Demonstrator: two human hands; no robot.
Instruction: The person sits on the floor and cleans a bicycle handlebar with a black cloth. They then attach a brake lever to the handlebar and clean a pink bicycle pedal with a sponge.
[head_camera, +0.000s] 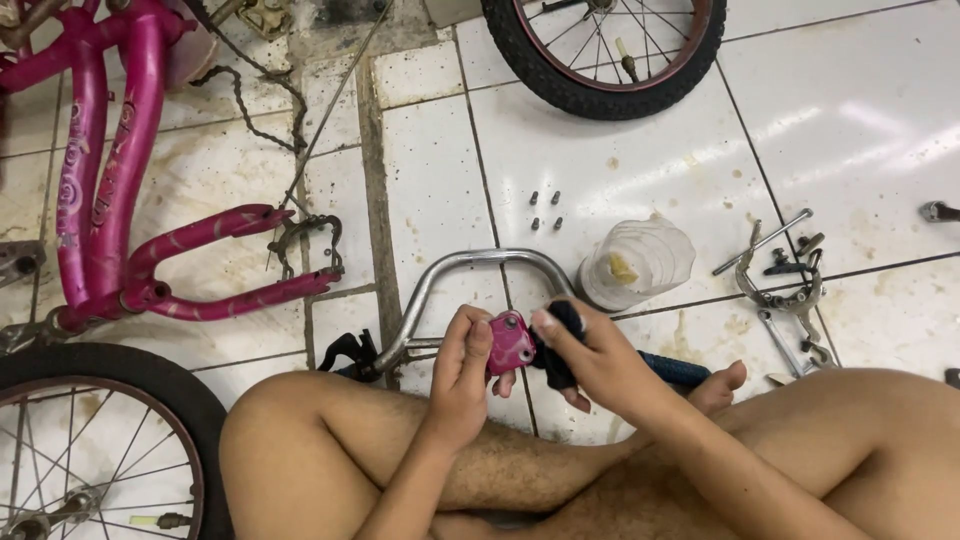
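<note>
Your left hand (462, 372) is clamped around a small pink bracket (511, 343), thumb on its face and fingers wrapped behind it. Your right hand (590, 355) is closed on a black rag (560, 345) and presses it against the bracket's right edge, so the two hands meet over your crossed legs. The bracket sits between them, slightly nearer the left palm, its flat face turned up toward you. Just beyond your hands the silver handlebar (455, 280) lies on the tiled floor (860, 110), its long bar running left to right with a black grip (350, 350) at the left end. A clear plastic jar (640, 262) lies on its side just right of the bar, four small bolts (545, 210) beyond it, and brake parts (785, 275) further right. The pink bike frame (110, 170) lies well off to your left
</note>
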